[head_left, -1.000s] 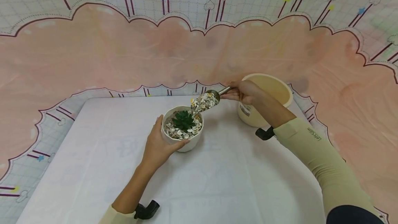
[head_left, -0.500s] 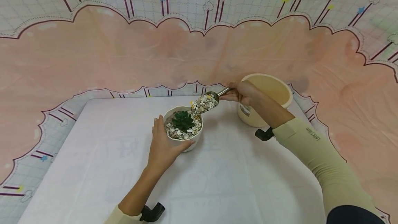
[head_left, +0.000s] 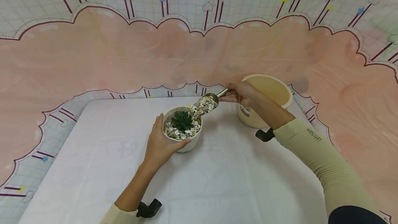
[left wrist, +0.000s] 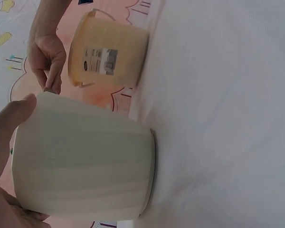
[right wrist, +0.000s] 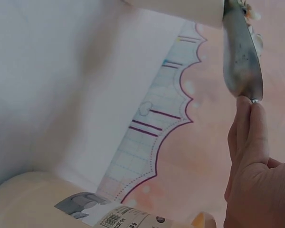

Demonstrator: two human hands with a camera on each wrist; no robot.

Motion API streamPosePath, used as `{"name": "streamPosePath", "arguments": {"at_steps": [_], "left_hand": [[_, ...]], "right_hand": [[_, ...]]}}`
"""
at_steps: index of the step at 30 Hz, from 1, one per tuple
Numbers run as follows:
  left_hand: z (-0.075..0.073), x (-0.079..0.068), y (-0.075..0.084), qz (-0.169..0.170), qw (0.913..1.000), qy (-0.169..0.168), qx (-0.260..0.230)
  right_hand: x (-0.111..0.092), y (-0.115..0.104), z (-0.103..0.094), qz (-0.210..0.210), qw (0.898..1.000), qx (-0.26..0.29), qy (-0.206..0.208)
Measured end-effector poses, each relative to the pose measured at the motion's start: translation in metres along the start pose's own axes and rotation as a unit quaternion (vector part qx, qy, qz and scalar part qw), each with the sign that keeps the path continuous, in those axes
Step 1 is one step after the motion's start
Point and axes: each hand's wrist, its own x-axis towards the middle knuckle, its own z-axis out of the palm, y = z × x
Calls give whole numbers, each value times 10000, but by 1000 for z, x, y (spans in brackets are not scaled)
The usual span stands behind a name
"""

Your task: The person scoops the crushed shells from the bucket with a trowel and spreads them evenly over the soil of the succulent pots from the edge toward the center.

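Observation:
A white pot [head_left: 190, 145] holds a dark green succulent [head_left: 182, 120] amid pale stone chips. My left hand [head_left: 159, 146] grips its left side, fingertips at the rim and thumb across the front; in the left wrist view the pot [left wrist: 85, 156] stands on the white surface. In my right hand [head_left: 245, 92] is the handle of a metal scoop [head_left: 224, 92], heaped with chips [head_left: 203, 105]. The scoop's front end reaches over the pot's right rim, tilted down toward it. From the right wrist view I see the scoop's metal underside [right wrist: 242, 57] close to the pot.
Behind and below my right forearm stands a cream bucket [head_left: 256, 122] with a label and a thin handle. A white cloth [head_left: 217, 182] covers the table. A pink patterned sheet [head_left: 140, 58] lies beyond its far edge.
The scoop's front end has dipped slightly, and its chips now meet those at the pot's right rim. My left fingers came away from the pot's side briefly and now lie against it again.

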Motion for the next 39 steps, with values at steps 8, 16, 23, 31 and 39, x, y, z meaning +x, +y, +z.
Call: {"name": "streamPosePath", "arguments": {"at_steps": [8,16,23,31,39], "left_hand": [[-4,4,0,-2,9998,-174,-62],[-5,3,2,-133,9995,-269,-45],[-1,-1,5,-266,9996,-32,103],[-7,8,-9,-16,9993,-326,-170],[0,3,1,-285,9990,-220,-258]], "right_hand": [[-2,-1,1,-20,9999,-109,37],[1,0,1,2,9999,-87,85],[3,-1,3,-83,9999,-90,75],[4,-1,4,-164,9997,-112,105],[4,0,3,-229,9995,-199,98]]}}
